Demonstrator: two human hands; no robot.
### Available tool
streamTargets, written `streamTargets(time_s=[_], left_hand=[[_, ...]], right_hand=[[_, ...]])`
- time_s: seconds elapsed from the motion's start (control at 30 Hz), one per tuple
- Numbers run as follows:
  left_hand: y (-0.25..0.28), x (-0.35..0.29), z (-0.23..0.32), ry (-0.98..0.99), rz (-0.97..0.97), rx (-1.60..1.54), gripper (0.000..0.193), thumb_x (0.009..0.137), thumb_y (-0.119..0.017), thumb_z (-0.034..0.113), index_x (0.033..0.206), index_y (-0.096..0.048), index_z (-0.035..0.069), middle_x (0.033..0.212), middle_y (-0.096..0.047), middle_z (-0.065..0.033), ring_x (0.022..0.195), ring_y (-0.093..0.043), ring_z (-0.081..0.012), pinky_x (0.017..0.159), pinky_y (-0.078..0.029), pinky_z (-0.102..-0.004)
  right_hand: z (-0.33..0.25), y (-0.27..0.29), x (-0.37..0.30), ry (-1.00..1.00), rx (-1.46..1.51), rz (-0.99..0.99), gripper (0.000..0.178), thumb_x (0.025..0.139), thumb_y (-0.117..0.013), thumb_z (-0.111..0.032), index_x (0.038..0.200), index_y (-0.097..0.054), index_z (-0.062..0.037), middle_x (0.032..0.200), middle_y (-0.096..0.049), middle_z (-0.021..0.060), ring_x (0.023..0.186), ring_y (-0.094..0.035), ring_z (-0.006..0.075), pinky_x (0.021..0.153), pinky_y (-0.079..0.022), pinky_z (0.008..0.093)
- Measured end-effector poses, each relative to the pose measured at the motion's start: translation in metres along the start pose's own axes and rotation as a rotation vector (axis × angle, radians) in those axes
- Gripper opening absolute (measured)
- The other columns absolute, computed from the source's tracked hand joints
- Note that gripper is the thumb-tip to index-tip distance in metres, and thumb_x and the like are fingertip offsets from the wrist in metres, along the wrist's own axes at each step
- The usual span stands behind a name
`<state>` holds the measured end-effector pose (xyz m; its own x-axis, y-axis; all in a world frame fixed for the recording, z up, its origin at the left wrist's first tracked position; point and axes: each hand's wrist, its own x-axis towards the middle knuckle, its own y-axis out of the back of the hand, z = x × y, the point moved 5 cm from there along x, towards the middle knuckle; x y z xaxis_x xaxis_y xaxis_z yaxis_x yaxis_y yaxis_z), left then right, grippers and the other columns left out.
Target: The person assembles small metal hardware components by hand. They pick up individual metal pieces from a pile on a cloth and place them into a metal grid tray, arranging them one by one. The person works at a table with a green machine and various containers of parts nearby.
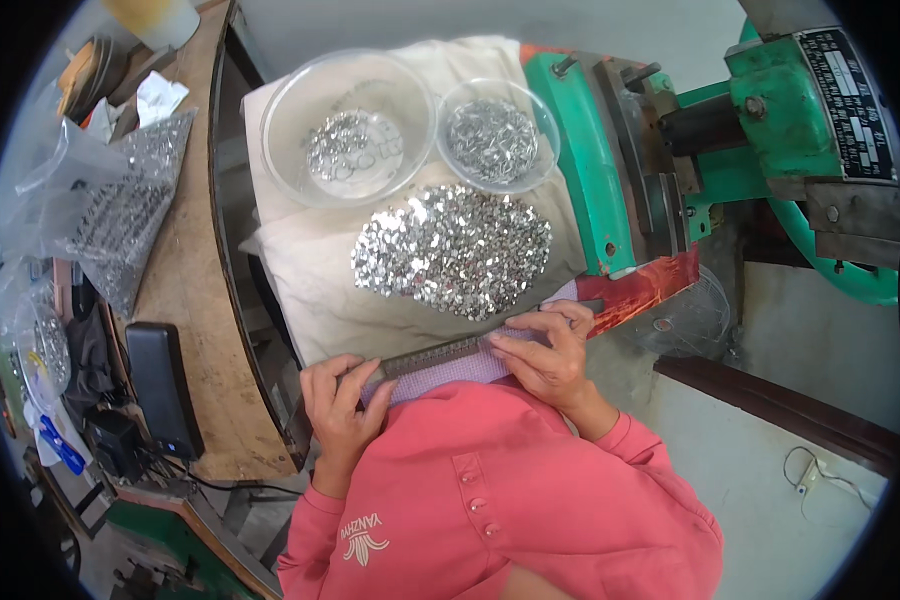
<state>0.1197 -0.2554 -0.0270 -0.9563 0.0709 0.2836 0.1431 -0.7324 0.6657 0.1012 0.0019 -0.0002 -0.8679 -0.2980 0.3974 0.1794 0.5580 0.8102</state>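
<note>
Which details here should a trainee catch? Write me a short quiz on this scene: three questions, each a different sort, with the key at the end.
1. What do the bare left hand and bare right hand both hold?
A) a green metal handle
B) a dark, narrow, straight strip
C) a clear plastic bag

2. True or false: the big heap of small, shiny silver pieces lies inside the larger round, clear plastic tub.

3. Fill in: seen by the person, that tub stands to the ____ of the smaller round, clear plastic tub.

Key: 1. B. 2. False; the heap lies on beige cloth. 3. Left.
</note>
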Motion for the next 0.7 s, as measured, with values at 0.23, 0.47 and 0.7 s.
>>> streamTargets(time_s=[0.23, 0.47, 0.7], left_hand=[[0.002, 0.007, 0.0, -0.007, -0.013, -0.072, 0.034, 0.066, -0.084, 0.011, 0.098, -0.072, 0.007, 0.097, -0.062, -0.01, 0.086, -0.056, -0.03, 0.075, -0.046, -0.0388], [0.007, 0.008, -0.001, 0.047, 0.047, -0.18, 0.035, 0.068, -0.081, 0.004, 0.101, -0.072, 0.004, 0.097, -0.061, -0.0126, 0.087, -0.06, -0.0297, 0.073, -0.05, -0.0379], [0.012, 0.013, 0.002, 0.064, 0.098, -0.228, 0.032, 0.075, -0.074, -0.002, 0.106, -0.07, 0.002, 0.101, -0.059, -0.0132, 0.087, -0.059, -0.0251, 0.072, -0.049, -0.0326]], right_hand=[[0.022, 0.039, 0.075, -0.052, 0.021, 0.166, 0.023, 0.072, -0.082, -0.006, 0.094, -0.077, -0.0096, 0.079, -0.063, 0.005, 0.07, -0.06, 0.0231, 0.063, -0.046, 0.0347], [0.05, 0.039, 0.146, -0.033, -0.008, 0.067, 0.01, 0.078, -0.076, -0.009, 0.088, -0.074, -0.0079, 0.08, -0.066, 0.0077, 0.077, -0.065, 0.0268, 0.069, -0.051, 0.0379], [0.062, 0.01, 0.179, 0.012, -0.098, -0.348, 0.012, 0.08, -0.071, -0.012, 0.09, -0.075, -0.0068, 0.087, -0.07, 0.0118, 0.088, -0.067, 0.0317, 0.079, -0.053, 0.0427]])
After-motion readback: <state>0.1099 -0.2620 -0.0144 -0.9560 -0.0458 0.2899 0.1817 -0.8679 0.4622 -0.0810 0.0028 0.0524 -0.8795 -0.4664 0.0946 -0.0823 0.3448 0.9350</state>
